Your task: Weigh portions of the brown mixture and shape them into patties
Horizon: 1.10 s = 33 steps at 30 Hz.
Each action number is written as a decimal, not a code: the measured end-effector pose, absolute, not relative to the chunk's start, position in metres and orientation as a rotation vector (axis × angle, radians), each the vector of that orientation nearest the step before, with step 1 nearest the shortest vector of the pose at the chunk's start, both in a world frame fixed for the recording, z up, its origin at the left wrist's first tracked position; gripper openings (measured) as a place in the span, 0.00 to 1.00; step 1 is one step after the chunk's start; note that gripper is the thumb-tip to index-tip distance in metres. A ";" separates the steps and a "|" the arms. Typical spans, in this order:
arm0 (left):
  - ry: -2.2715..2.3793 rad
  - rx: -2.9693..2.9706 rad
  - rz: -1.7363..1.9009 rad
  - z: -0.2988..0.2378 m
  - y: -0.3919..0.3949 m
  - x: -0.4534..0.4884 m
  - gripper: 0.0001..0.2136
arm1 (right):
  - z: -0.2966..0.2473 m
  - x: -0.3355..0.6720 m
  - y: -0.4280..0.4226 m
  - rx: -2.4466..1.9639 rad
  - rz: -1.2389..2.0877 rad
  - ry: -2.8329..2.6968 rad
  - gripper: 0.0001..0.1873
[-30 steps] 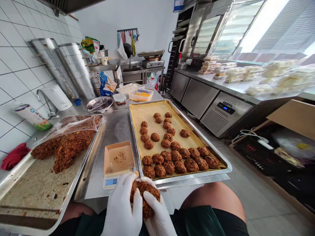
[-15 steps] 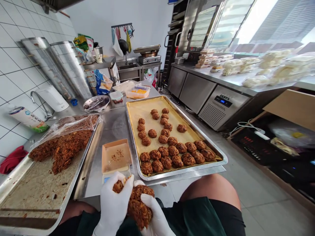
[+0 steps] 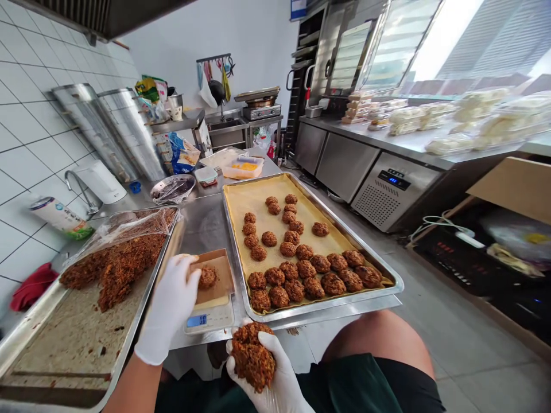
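Note:
My left hand (image 3: 173,298), in a white glove, is over the left edge of a small cardboard box (image 3: 224,268). Its fingers are apart and hold nothing. Beside the thumb, a small ball of brown shredded mixture (image 3: 208,277) rests in the box. Under the box is a kitchen scale (image 3: 215,319) whose blue display reads 0.0. My gloved right hand (image 3: 279,373) is closed around a large lump of the same mixture (image 3: 253,357), low in front of my lap. Rows of shaped balls (image 3: 306,268) lie on a lined baking tray (image 3: 318,306) to the right.
On the left, a metal tray (image 3: 64,355) carries a heap of loose mixture (image 3: 124,275) partly under plastic film. Farther back are a film-covered bowl (image 3: 173,188) and a plastic tub with orange contents (image 3: 242,167). A steel counter with packed boxes (image 3: 404,117) runs along the right.
My left hand has moved from beside the lump to the box, and the small piece it held now lies there. My right hand still holds the lump. The view has shifted slightly.

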<state>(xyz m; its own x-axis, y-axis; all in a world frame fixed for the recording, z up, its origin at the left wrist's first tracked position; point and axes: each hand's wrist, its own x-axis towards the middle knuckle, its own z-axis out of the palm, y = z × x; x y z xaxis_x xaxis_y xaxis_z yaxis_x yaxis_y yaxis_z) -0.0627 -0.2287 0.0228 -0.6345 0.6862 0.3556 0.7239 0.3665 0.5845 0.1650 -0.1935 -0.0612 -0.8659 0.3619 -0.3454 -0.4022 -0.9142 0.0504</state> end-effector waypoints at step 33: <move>-2.158 -1.877 -0.878 -0.056 -0.288 0.070 0.30 | -0.090 0.169 -0.202 -0.442 2.928 -0.098 0.27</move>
<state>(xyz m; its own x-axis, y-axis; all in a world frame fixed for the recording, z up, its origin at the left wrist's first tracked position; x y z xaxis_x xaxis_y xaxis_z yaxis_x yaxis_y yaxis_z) 0.0699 -0.2880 -0.0560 -0.2057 0.8561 0.4740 0.9438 0.0457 0.3272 0.1692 -0.2020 -0.0905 -0.9399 0.1854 -0.2867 -0.1658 -0.9819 -0.0913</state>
